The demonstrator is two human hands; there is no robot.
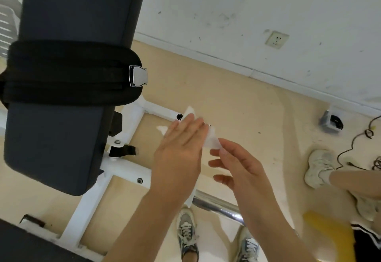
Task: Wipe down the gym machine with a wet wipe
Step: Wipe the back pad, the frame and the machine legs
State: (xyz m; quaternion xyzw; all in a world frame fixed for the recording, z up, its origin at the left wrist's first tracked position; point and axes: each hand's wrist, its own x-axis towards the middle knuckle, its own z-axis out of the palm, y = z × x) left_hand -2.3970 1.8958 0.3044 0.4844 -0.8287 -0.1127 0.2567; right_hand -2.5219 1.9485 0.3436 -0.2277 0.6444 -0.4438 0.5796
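Wipe stretched right of padded bench.
Right hand pinches its corner, left hand flat-fingered on it, likely to spread it.

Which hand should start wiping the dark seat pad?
Probably left. The left hand lies flat against the wet wipe and is nearer the seat pad; the right hand only pinches a corner.
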